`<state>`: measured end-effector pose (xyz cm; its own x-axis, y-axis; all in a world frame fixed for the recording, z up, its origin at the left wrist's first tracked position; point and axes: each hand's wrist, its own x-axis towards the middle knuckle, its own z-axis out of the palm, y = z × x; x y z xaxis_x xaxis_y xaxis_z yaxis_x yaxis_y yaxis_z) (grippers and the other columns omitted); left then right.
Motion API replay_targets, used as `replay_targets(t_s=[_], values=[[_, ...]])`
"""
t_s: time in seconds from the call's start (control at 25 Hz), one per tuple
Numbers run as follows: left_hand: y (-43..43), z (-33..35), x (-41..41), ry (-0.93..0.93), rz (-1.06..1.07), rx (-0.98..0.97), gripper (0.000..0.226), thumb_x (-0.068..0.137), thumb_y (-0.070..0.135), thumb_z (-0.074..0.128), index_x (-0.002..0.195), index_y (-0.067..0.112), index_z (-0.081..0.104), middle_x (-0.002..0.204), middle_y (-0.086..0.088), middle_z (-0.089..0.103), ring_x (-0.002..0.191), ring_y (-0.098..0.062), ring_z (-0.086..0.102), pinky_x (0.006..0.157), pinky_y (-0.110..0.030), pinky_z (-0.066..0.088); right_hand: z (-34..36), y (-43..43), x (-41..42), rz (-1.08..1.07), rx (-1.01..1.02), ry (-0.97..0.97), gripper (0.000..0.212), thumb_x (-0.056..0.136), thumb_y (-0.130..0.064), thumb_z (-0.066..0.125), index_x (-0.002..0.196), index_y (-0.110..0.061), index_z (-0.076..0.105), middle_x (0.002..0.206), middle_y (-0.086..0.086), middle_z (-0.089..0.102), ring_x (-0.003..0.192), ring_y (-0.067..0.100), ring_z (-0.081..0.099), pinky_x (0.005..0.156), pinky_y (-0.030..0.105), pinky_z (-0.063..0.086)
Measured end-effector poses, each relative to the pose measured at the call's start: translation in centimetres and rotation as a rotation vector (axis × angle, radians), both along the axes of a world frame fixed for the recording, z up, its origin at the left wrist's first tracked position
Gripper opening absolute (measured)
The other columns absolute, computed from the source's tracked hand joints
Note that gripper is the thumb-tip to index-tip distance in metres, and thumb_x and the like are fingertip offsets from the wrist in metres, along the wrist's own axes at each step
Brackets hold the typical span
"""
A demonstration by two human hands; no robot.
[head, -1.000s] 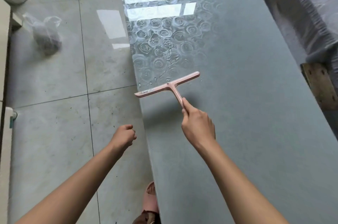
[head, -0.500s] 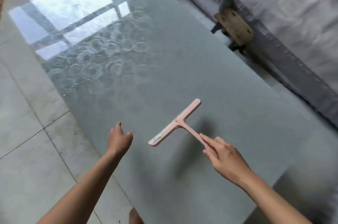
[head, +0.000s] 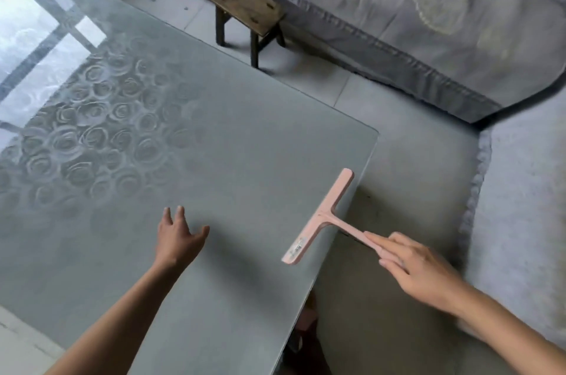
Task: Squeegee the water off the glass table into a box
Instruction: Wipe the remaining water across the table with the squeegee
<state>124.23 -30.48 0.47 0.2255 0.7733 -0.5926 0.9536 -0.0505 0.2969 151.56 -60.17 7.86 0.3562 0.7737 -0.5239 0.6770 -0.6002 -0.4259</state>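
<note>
- Squeegee [head: 318, 216] was pink and shaped like a T, and it sat in the lower right of the frame.
- Its thin handle was in the right hand [head: 419, 270], which pinched the end with long fingers laid along it.
- The wide blade lay along the right edge of the glass table [head: 214, 160], near the table's corner. I could not tell if the blade touched the glass.
- The left hand [head: 177, 239] was in the lower middle of the frame, over the table. Its fingers were spread wide and it held nothing. I could not tell if it touched the glass.
- A pattern of roses [head: 92, 135] showed in the glass at the left of the frame.
- Bright light from a window [head: 30, 22] shone on the glass at the upper left.
- The grey floor [head: 398, 175] lay past the table's edge.
- A small wooden stool [head: 245, 11] stood on the floor at the top middle.
- A grey cloth [head: 398, 6] with pale leaf shapes filled the upper right, just behind the stool.
</note>
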Motion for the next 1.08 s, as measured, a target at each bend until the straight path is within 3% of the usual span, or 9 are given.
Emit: replay_targets(t_s=[0.12,0.24,0.44,0.56,0.72,0.92,1.0,1.08], values=[[-0.8,-1.1,2.4,0.056,-0.192,0.023,0.089,0.087,0.042,0.063,0.153,0.012,0.01,0.16,-0.013,-0.006,0.147,-0.028,0.001,0.117,-0.039,0.015,-0.5,-1.9,2.3,0.008,-0.022,0.008,0.048,0.097,-0.029,0.048,0.142,-0.042,0.036,0.093,-0.015,0.046,0.078,0.006,0.055,0.07,0.023,0.043],[-0.6,-2.5,3.9,0.118,-0.254,0.04,0.091,0.087,0.045,0.062,0.153,0.014,0.008,0.159,-0.011,-0.013,0.148,-0.025,-0.005,0.117,-0.043,0.018,-2.7,0.7,1.9,0.099,-0.016,-0.025,0.049,0.1,-0.032,0.04,0.144,-0.046,0.026,0.097,-0.011,0.044,0.081,0.016,0.058,0.07,0.03,0.043],[0.4,-4.3,4.2,0.138,-0.259,0.124,0.075,0.092,0.034,0.055,0.151,0.008,0.017,0.159,-0.017,0.0,0.147,-0.03,0.001,0.117,-0.04,0.014,-6.2,8.4,0.2,0.139,0.07,-0.017,0.05,0.101,-0.027,0.038,0.145,-0.045,0.025,0.102,-0.004,0.044,0.088,0.024,0.058,0.079,0.037,0.045],[0.7,-4.0,4.1,0.203,-0.35,0.151,0.065,0.096,0.034,0.046,0.15,0.008,0.021,0.158,-0.019,0.009,0.145,-0.034,0.011,0.116,-0.039,0.019,-4.5,4.5,2.3,0.129,0.118,0.015,0.049,0.099,-0.034,0.038,0.143,-0.052,0.024,0.095,-0.012,0.041,0.077,0.016,0.057,0.071,0.038,0.048],[1.2,-3.4,4.1,0.29,-0.454,0.193,0.059,0.097,0.033,0.043,0.149,0.013,0.024,0.157,-0.017,0.015,0.141,-0.034,0.023,0.11,-0.038,0.03,-2.9,-0.3,3.8,0.165,-0.076,-0.075,0.05,0.098,-0.04,0.036,0.139,-0.061,0.016,0.09,-0.017,0.036,0.073,0.01,0.055,0.064,0.025,0.042],[1.9,-3.2,3.9,0.292,-0.477,0.152,0.06,0.093,0.016,0.039,0.15,0.022,0.022,0.16,-0.008,0.012,0.14,-0.029,0.025,0.107,-0.034,0.033,-5.6,12.1,-2.8,0.269,0.02,-0.033,0.054,0.099,-0.024,0.036,0.145,-0.047,0.02,0.11,0.0,0.045,0.09,0.031,0.058,0.069,0.036,0.037],[2.7,-3.0,3.7,0.287,-0.476,0.127,0.065,0.089,0.01,0.037,0.15,0.026,0.023,0.16,-0.004,0.014,0.14,-0.026,0.026,0.107,-0.032,0.033,-5.5,15.2,-3.6,0.27,0.076,-0.073,0.051,0.098,-0.023,0.038,0.144,-0.043,0.025,0.108,0.003,0.046,0.089,0.034,0.058,0.067,0.035,0.034],[3.4,-2.8,3.5,0.275,-0.478,0.108,0.069,0.086,0.007,0.037,0.15,0.029,0.025,0.16,-0.001,0.016,0.139,-0.023,0.028,0.106,-0.031,0.035,-4.9,13.4,-1.6,0.247,0.115,-0.116,0.05,0.098,-0.028,0.038,0.142,-0.05,0.025,0.102,-0.003,0.046,0.086,0.029,0.058,0.067,0.035,0.036]])
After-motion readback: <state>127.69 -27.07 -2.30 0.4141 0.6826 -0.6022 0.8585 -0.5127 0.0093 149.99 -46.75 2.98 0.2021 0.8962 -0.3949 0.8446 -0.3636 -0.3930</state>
